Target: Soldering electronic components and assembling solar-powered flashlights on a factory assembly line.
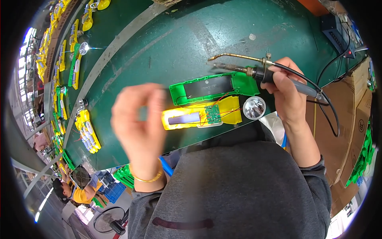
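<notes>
My right hand [287,89] is closed around a soldering iron [260,74], whose thin brass feed tube [238,56] runs above the tip. The iron points left over a green plastic casing half [252,85] with a black inner panel. Just below that lies a yellow casing half [230,109] holding a cylindrical battery cell [185,118] and a green circuit board [213,114]; thin red and black wires cross both halves. A round silver reflector [254,108] sits at their right end. My left hand [139,119], blurred, is left of the casings with its fingers curled into a pinch; anything between them is unclear.
Yellow and green torch assemblies [88,131] line the left side beyond a grey strip [115,44]. A blue power unit [336,34] stands at the far right, near a cardboard box [332,119]. Another person [75,191] is at the lower left, near a fan [109,219].
</notes>
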The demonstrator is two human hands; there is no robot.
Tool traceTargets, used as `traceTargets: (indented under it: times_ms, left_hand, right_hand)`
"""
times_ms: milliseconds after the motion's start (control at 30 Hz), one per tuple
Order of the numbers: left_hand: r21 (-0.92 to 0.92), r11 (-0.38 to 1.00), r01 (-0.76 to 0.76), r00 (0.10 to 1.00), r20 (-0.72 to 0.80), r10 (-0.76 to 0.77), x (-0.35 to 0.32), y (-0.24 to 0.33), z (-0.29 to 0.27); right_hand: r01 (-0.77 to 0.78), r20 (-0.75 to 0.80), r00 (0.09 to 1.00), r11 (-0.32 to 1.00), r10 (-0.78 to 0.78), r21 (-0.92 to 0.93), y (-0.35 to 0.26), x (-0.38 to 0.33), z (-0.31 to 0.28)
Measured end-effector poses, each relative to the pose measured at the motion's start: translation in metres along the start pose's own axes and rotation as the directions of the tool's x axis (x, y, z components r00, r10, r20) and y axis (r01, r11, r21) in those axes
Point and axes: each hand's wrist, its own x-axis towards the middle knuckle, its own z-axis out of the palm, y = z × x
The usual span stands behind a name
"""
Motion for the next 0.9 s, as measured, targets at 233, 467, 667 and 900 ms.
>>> traceTargets:
  times_ms: [233,467,667,900]
  left_hand:
    - [-0.005,0.955,-0.298,0.926,0.24,0.29,-0.013,0.026,0.056]
    - [-0.339,0.937,0.086,0.969,0.246,0.0,-0.003,0.036,0.069]
    - [-0.201,0.976,-0.085,0.949,0.282,0.141,0.002,0.04,0.072]
    - [0.1,0.972,-0.211,0.927,0.337,0.166,0.005,0.061,0.077]
  right_hand:
    - [-0.025,-0.067,0.997,0.991,0.034,0.129,0.013,0.0,0.015]
    - [-0.083,-0.083,0.99,0.936,0.118,0.343,0.014,-0.002,0.005]
    - [0.016,-0.077,0.997,0.969,0.003,0.247,-0.003,-0.003,-0.029]
    - [-0.011,-0.018,1.0,1.0,0.011,0.011,-0.019,-0.008,-0.052]
